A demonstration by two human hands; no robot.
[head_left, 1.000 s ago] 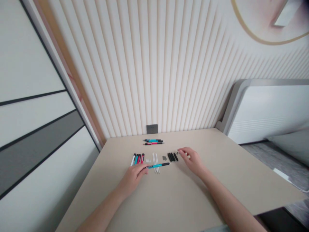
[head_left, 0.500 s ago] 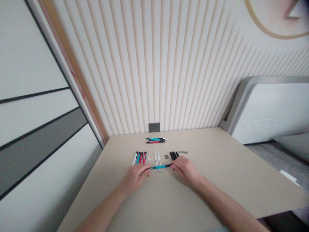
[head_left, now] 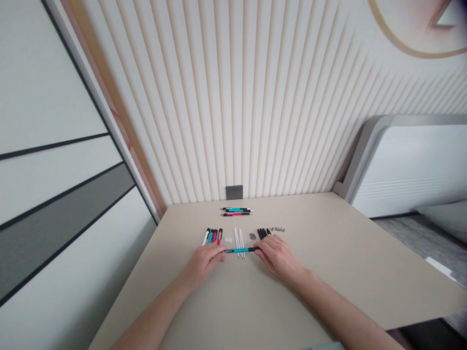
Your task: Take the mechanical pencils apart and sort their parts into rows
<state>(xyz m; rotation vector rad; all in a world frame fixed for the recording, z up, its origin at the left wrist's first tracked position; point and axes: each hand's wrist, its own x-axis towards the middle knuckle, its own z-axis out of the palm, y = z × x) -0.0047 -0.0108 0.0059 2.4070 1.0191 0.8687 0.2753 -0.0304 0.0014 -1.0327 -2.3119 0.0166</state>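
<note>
A blue and black pen [head_left: 239,250] lies level between my two hands, above the table. My left hand [head_left: 204,262] pinches its left end, and my right hand [head_left: 276,255] grips the black right end; both tips are covered by fingers. Just behind the pen are a few thin white refills [head_left: 240,238]. Beyond my left hand sit several pen barrels [head_left: 214,236] in white, blue and red, with small white pieces [head_left: 228,239] beside them. Black grip parts [head_left: 262,233], small springs [head_left: 252,236] and metal tips [head_left: 279,229] lie near my right hand.
Farther back on the beige table [head_left: 299,218] lie a few whole pens [head_left: 237,212], blue and red with black. A dark wall socket [head_left: 234,192] sits at the ribbed wall. A white headboard [head_left: 412,160] stands at the right, a panelled cabinet [head_left: 54,204] at the left.
Both hands keep hold of the pen, which now lies slightly more level. My right hand has shifted a little to the left, and the view has moved slightly.
</note>
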